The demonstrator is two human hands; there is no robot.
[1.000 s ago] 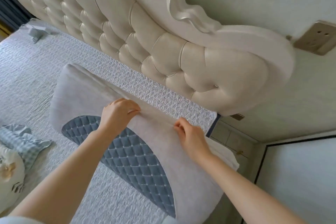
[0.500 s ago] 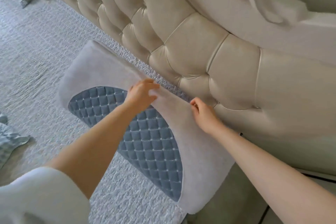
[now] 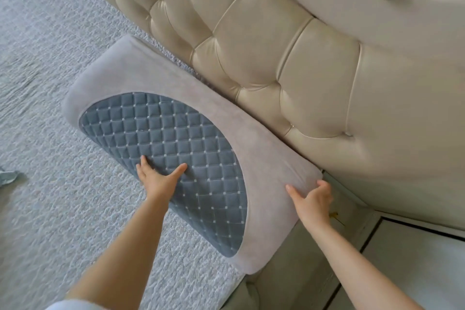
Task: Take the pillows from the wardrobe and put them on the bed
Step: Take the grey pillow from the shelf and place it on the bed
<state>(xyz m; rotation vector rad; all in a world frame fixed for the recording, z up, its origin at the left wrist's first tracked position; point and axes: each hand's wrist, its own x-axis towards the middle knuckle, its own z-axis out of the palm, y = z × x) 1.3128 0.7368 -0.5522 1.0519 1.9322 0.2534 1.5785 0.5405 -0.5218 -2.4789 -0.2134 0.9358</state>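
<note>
- We see the contoured pillow lying on the bed, its long edge against the tufted headboard.
- Our left hand rests flat, fingers spread, on the quilted blue panel; our right hand pinches the grey corner.
- It looks light, soft yet shape-holding; we judge the ends the best grip.
- No containers in view.

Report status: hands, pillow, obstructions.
Left hand open, flat on pillow. Right hand gripping its corner. Pillow down on bed, against headboard. Nothing in the way.
</note>
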